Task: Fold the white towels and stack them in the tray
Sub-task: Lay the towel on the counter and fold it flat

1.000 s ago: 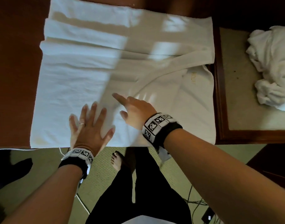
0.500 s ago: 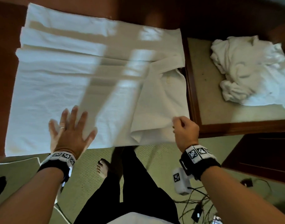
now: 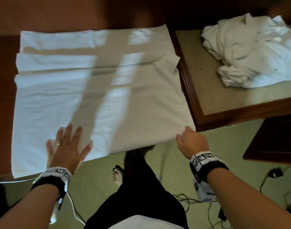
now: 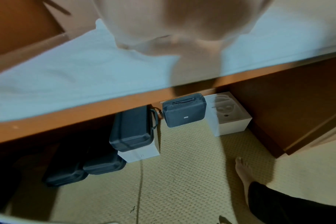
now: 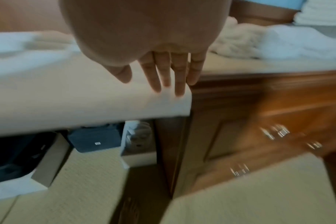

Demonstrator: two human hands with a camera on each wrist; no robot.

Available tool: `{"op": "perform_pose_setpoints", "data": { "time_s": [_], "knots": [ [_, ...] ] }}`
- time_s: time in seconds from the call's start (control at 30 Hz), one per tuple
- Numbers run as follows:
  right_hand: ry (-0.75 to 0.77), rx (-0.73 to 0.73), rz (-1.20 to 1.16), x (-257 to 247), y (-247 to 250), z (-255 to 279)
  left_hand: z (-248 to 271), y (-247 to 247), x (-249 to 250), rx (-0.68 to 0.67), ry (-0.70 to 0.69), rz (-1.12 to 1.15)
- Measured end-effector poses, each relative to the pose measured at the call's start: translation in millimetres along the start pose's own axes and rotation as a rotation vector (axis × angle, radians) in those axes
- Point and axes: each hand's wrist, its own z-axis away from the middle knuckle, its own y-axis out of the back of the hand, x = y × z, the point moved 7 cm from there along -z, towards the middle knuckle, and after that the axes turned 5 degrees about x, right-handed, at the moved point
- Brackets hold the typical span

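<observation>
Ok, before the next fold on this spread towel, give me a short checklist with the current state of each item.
1. Left hand lies flat on the spread towel, fingers splayed: ok.
2. Right hand is at the towel's near right corner, fingers straight on the cloth in the right wrist view: ok.
3. Near half of the towel lies smooth: ok.
4. Far right corner is bunched and folded over: not ok.
5. Tray floor beside the crumpled towels is bare for a stack: ok.
6. Any grip under the corner: cannot tell.
</observation>
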Motion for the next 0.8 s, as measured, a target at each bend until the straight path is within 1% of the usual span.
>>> {"op": "perform_pose_setpoints", "data": {
  "time_s": [0.07, 0.1, 0.2, 0.3, 0.37, 0.47, 0.53, 0.57, 0.67, 0.73, 0.8],
  "knots": [
    [0.028, 0.105, 0.039, -12, 28, -15, -1, 8, 5, 0.009, 0.002, -0.019],
    [0.034, 0.137, 0.004, -19, 42, -25, -5, 15, 10, 0.025, 0.009, -0.013],
    [0.020, 0.173, -0.166, -34, 72, -70, -22, 28, 31, 0.066, 0.015, 0.043],
    [-0.047, 0.218, -0.375, -41, 106, -126, -38, 28, 52, 0.053, 0.008, 0.082],
    [-0.115, 0.219, -0.457, -40, 124, -166, -48, 21, 60, -0.011, 0.052, 0.090],
    [-0.187, 0.165, -0.565, -39, 136, -214, -53, 6, 66, -0.121, 0.115, 0.062],
    [-0.252, 0.119, -0.661, -39, 134, -234, -51, 1, 66, -0.140, 0.129, 0.067],
    [-0.279, 0.077, -0.677, -40, 132, -241, -50, 0, 65, -0.140, 0.133, 0.072],
    [-0.277, -0.052, -0.635, -35, 123, -280, -49, -2, 63, -0.151, 0.148, 0.066],
    [-0.291, -0.002, -0.598, -34, 137, -303, -50, 0, 64, -0.152, 0.156, 0.061],
    [-0.291, 0.130, -0.553, -42, 169, -299, -50, 0, 65, -0.160, 0.162, 0.058]
  ]
}}
